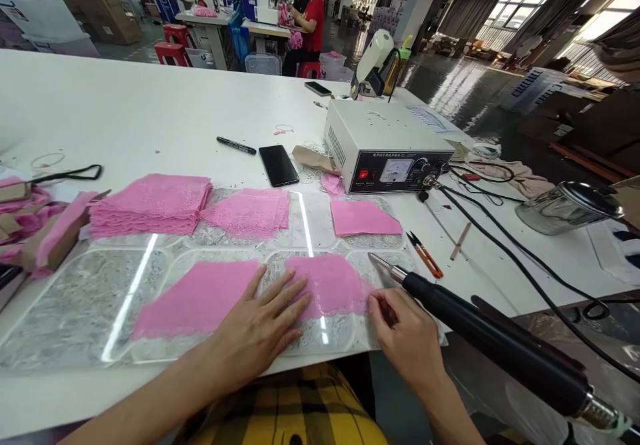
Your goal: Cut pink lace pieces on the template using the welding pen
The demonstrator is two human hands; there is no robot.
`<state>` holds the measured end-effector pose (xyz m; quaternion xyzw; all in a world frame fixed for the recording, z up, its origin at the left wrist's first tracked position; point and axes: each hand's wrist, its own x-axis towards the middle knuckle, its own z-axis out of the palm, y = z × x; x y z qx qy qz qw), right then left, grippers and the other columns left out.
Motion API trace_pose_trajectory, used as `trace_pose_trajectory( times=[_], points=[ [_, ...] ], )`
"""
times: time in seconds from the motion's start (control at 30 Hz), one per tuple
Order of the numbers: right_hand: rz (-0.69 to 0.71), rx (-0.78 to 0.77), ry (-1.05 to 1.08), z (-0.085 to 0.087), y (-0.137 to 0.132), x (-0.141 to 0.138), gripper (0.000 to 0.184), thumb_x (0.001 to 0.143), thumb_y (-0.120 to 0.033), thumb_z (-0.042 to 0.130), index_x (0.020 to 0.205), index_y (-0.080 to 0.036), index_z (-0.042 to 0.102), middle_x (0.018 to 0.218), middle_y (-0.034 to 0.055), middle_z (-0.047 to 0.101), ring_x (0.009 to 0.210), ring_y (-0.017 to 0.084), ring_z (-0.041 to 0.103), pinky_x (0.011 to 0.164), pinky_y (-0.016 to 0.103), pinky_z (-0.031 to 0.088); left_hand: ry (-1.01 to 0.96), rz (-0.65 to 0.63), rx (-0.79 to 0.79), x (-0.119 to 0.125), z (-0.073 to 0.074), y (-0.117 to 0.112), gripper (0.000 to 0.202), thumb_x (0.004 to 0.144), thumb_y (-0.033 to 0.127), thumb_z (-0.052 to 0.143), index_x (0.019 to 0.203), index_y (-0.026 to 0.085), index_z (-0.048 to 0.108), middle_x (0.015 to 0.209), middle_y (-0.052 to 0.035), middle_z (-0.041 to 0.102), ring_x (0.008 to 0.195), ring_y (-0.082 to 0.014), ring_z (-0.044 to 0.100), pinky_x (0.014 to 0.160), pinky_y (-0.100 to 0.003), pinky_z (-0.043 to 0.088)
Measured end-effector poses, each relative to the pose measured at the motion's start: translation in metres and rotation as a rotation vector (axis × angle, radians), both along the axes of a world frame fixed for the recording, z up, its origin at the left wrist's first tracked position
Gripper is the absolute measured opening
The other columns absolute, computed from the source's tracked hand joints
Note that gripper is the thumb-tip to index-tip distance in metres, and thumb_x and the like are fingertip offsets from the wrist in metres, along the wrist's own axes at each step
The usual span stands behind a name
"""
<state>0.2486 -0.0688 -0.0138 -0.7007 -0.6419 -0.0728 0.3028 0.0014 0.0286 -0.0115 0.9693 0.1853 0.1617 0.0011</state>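
Observation:
My left hand (260,328) lies flat with fingers spread on a pink lace piece (330,285) on the clear plastic sheet (75,311). My right hand (405,338) pinches the right edge of that lace piece. A black handheld tool (480,331) with a metal tip lies across my right wrist, tip pointing at the lace. Another pink fabric piece (200,298) lies just left of my left hand. A stack of pink lace (150,205), a thinner pile (250,213) and a single pink piece (363,218) lie farther back.
A white control box (385,145) with a meter stands behind, cables running to the right. A black phone (278,165), marker (236,145), orange snips (425,255) and a metal lidded pot (570,208) are on the white table (125,111). A person in red (313,21) sits at a sewing machine far back.

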Motion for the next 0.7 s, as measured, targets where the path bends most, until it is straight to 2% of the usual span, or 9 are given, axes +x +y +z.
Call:
trace_pose_trajectory(
  times=[0.17,0.27,0.4,0.7],
  points=[
    [0.042,0.004,0.043,0.002,0.007,-0.008,0.011,0.089,-0.029,0.057,0.091,-0.019,0.061,0.075,0.0022,0.063,0.066,0.013,0.058,0.063,0.024,0.045,0.004,-0.023,0.028,0.002,0.002,0.001,0.043,0.1,0.029,0.045,0.142,0.02,0.045,0.143,-0.0092,0.051,0.135,-0.0279,0.045,0.119,-0.054,0.017],
    [0.037,-0.008,-0.033,0.0,0.018,-0.012,0.01,0.088,-0.027,0.056,0.082,-0.019,0.059,0.069,0.0017,0.06,0.064,0.014,0.056,0.062,0.026,0.043,0.033,-0.029,0.054,0.002,0.002,0.002,0.043,0.101,0.03,0.043,0.142,0.018,0.045,0.144,-0.0086,0.05,0.135,-0.0281,0.044,0.119,-0.054,0.013],
    [-0.009,-0.007,-0.049,-0.001,0.02,-0.012,0.017,0.089,-0.019,0.051,0.073,-0.02,0.056,0.063,0.0005,0.058,0.059,0.013,0.054,0.058,0.025,0.039,0.036,-0.023,0.052,0.001,0.001,0.003,0.043,0.101,0.03,0.041,0.143,0.019,0.043,0.145,-0.0088,0.049,0.135,-0.028,0.044,0.119,-0.055,0.014],
    [-0.111,-0.039,0.095,0.005,0.005,0.001,0.024,0.091,-0.028,0.048,0.071,-0.02,0.058,0.059,-0.0007,0.059,0.05,0.01,0.051,0.05,0.022,0.037,0.038,-0.033,0.09,0.003,0.001,0.007,0.041,0.103,0.032,0.037,0.141,0.018,0.046,0.146,-0.0074,0.048,0.136,-0.0272,0.043,0.12,-0.054,0.005]
  ],
)
